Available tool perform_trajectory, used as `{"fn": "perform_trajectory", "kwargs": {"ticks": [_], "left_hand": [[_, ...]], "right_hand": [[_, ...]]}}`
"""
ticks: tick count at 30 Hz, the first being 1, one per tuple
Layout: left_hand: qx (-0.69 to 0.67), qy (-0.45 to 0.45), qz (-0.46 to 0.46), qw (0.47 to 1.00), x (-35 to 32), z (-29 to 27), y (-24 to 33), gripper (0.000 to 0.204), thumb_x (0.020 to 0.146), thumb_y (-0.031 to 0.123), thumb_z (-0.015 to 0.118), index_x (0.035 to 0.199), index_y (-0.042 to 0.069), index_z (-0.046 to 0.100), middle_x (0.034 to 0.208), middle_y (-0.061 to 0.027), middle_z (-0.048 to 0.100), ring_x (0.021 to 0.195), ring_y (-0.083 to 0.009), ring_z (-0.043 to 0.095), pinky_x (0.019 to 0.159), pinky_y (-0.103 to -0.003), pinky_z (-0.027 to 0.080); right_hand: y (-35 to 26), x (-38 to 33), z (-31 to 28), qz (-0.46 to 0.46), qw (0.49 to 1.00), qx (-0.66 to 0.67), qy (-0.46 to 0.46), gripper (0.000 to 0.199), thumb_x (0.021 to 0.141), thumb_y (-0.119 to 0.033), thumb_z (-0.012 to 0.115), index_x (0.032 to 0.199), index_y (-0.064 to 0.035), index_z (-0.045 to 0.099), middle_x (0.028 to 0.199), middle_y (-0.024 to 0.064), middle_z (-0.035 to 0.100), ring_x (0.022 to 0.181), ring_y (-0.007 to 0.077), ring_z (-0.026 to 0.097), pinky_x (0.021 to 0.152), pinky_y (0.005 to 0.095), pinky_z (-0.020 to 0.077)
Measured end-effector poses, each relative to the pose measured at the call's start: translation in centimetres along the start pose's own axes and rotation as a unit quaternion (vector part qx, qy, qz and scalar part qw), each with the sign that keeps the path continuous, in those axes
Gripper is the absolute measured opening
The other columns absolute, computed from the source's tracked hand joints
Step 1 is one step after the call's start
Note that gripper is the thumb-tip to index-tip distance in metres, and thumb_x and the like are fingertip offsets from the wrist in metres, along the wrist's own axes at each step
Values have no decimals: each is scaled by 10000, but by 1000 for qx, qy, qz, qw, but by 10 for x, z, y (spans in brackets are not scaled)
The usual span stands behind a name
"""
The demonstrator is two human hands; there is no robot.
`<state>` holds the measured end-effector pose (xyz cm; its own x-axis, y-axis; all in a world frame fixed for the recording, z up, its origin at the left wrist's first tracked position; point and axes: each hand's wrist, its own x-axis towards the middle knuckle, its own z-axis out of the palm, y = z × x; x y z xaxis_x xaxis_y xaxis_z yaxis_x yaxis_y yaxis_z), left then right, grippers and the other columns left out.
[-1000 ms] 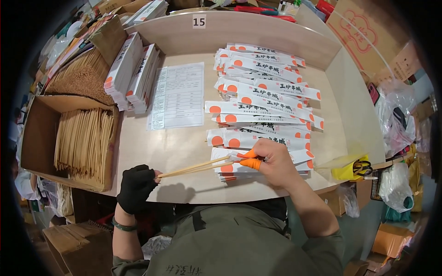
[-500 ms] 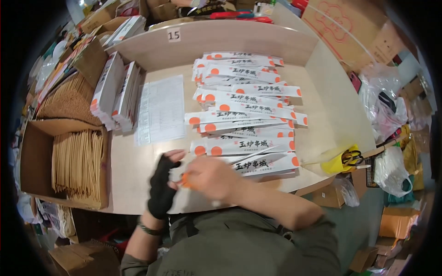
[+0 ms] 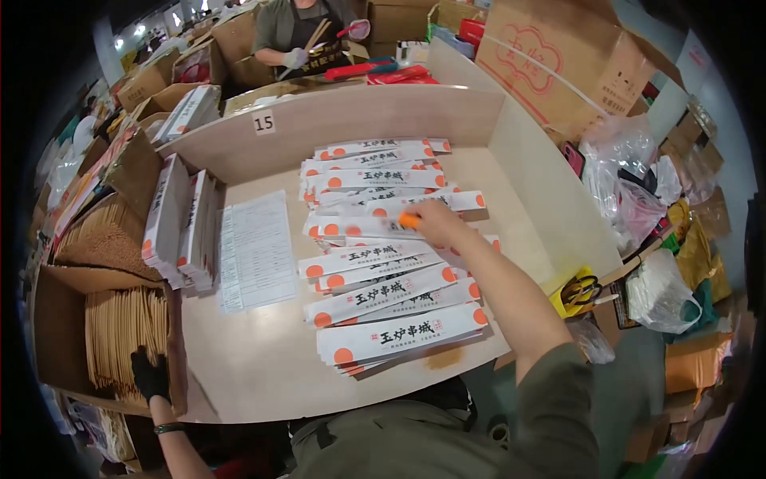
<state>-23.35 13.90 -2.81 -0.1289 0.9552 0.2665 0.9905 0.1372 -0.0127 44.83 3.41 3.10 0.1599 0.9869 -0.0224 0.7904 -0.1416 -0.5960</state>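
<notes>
My left hand (image 3: 150,374), in a black fingerless glove, reaches into a cardboard box (image 3: 177,359) packed with thin wooden chopsticks (image 3: 120,335). Its fingers look spread against the near ends of the sticks. My right hand (image 3: 435,223) is over the middle of a long pile of white paper sleeves (image 3: 399,331) with orange dots and dark lettering. Something orange covers a fingertip or sits between its fingers. A sleeve (image 3: 351,226) at these fingertips is smeared by motion, seemingly pinched there. The sleeves overlap in a column running away from me.
Two upright stacks of sleeves (image 3: 166,211) stand at the left, beside a printed sheet (image 3: 257,251). Another box of sticks (image 3: 108,231) is behind. Low panels (image 3: 351,116) wall the table. Scissors (image 3: 586,289) sit in a yellow holder at right. A person (image 3: 307,36) works beyond.
My hands were together at the near edge. The left has gone to the chopstick box, the right out over the pile. A filled-looking sleeve no longer shows between them; the view has tilted up.
</notes>
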Motion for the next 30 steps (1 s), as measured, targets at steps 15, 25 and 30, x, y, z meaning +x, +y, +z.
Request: {"fn": "perform_trajectory", "kwargs": {"ticks": [15,25,30], "left_hand": [[51,-134,84,986,55,21,-58,597,747,625,652,1015,94,601,899,-218,644,937,-379,605,835,-457,472],[141,-335,30,931,87,17,-36,949,748,647,616,1345,-63,417,1364,-251,466,1260,-348,467,1024,-365,401],[138,-360,3,923,97,6,-53,791,799,579,611,1276,-39,486,1334,-247,496,1198,-342,517,963,-399,442]], "right_hand": [[-32,-43,34,-228,942,-229,-88,613,739,-270,756,1292,-136,528,1344,185,483,1275,347,430,1035,430,375],[-76,-70,57,-287,936,-191,69,474,751,-82,667,1212,-41,565,1307,252,474,1241,373,461,1041,506,344],[-99,-88,65,-341,920,-150,119,301,764,-74,653,1053,-1,612,1182,219,548,1166,354,515,969,450,415]]}}
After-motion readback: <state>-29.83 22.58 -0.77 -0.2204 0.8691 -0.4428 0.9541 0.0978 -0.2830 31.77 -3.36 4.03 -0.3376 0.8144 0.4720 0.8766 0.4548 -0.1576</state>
